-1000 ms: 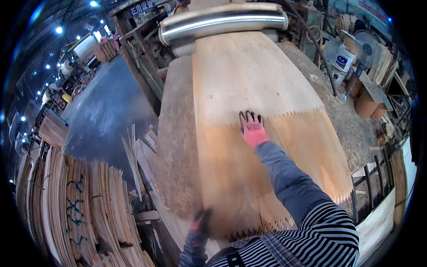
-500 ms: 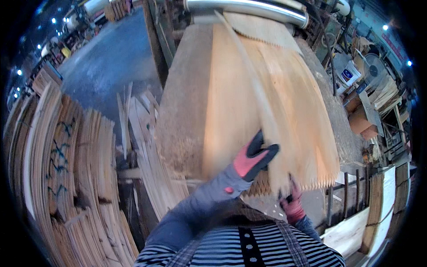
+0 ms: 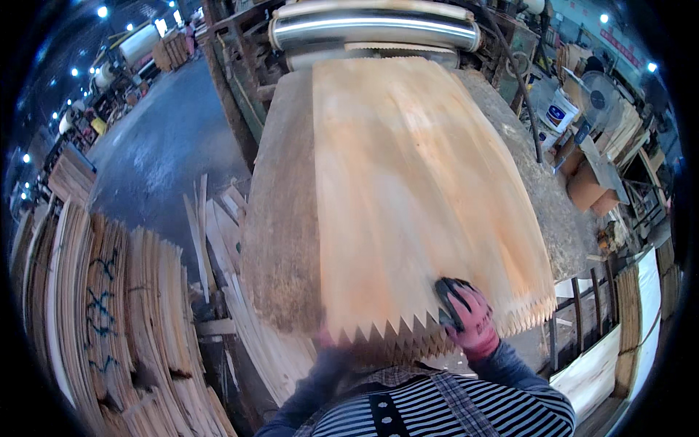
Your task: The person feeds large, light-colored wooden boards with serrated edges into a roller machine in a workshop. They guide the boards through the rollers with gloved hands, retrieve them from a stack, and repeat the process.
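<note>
A broad pale wood veneer sheet point(image 3: 386, 189) with a saw-toothed near edge lies in front of me on a worn, dusty worktable point(image 3: 284, 218). More toothed edges show beneath it at the front. My right hand point(image 3: 470, 317), in a pink glove with black fingertips, is closed on the sheet's near edge, right of the middle. At the sheet's near left corner my left hand point(image 3: 331, 336) is a pink smear of motion, and its fingers cannot be made out.
Shiny metal rollers point(image 3: 375, 33) span the table's far end, with another sheet's toothed edge at them. Tall veneer stacks point(image 3: 109, 313) stand at left beside loose strips point(image 3: 255, 328). On the right are a white bucket point(image 3: 559, 113), a fan point(image 3: 598, 95), cardboard boxes point(image 3: 586, 186) and metal posts.
The upper veneer sheet has swung out flat to the left, and the sheet at the rollers has moved farther in. My left hand has dropped left to the near corner; my right has moved onto the edge.
</note>
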`<state>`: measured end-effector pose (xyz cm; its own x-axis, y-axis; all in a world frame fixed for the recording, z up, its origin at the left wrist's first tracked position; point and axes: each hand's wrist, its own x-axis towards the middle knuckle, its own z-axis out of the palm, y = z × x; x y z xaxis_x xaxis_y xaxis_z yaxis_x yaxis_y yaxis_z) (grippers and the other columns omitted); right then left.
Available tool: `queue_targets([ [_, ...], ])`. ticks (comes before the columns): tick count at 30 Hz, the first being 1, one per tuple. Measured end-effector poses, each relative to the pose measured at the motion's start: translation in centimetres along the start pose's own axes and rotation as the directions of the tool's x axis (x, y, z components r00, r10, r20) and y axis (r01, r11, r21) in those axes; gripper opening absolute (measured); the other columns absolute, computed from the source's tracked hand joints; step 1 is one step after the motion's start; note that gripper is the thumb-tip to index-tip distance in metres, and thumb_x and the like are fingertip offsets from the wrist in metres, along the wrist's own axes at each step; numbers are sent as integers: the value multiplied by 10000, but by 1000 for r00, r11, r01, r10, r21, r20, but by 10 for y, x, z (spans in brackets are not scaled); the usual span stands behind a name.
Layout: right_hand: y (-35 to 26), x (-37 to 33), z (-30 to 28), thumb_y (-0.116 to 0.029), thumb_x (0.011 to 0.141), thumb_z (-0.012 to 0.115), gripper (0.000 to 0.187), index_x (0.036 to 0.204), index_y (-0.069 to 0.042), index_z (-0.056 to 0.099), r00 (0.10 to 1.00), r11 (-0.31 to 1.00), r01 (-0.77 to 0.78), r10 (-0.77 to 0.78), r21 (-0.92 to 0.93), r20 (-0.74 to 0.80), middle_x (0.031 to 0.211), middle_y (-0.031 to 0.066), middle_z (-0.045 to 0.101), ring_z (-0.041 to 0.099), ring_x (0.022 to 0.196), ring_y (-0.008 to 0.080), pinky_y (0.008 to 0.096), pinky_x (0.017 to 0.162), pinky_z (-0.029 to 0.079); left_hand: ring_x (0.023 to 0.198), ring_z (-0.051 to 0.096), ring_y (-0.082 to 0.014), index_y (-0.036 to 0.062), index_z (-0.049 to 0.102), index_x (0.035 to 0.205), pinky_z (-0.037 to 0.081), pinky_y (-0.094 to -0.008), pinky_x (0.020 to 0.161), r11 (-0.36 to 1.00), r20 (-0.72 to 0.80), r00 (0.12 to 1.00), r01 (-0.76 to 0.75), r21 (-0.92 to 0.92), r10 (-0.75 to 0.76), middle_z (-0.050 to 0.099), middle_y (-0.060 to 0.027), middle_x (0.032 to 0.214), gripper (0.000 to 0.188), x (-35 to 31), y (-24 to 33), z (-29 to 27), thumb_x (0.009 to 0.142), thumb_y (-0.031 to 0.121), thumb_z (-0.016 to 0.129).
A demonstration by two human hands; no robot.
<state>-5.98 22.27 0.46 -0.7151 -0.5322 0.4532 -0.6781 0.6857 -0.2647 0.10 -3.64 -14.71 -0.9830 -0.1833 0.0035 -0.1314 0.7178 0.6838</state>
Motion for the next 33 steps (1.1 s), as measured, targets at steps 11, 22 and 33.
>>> queue_targets([
  [11, 88, 152, 118, -293, 680, 575, 468, 1094, -94, 488, 992, 997, 27, -36, -72, -124, 1068, 106, 510, 499, 947, 270, 388, 845, 381, 911, 518, -188, 51, 313, 1252, 425, -312, 785, 812, -103, 952, 186, -553, -288, 534, -99, 1016, 595, 12, 2, -27, 734, 118, 596],
  [22, 62, 142, 125, -379, 715, 570, 703, 1268, -61, 274, 998, 998, -51, 50, 29, 38, 1276, 173, 301, 271, 1184, 314, 398, 986, 211, 886, 526, -147, 25, 477, 1116, 431, -244, 742, 765, 43, 997, 74, -640, -61, 573, -83, 953, 336, 27, -15, -40, 784, 42, 531],
  [33, -1, -123, 10, -287, 626, 675, 827, 1264, 3, 236, 917, 915, -331, 253, 232, 310, 1290, 223, 246, 229, 1196, 376, 416, 994, 205, 763, 567, -136, -5, 552, 981, 453, -240, 678, 474, 219, 975, 206, -856, -29, 591, -66, 862, 227, 49, 98, -92, 788, 113, 538],
])
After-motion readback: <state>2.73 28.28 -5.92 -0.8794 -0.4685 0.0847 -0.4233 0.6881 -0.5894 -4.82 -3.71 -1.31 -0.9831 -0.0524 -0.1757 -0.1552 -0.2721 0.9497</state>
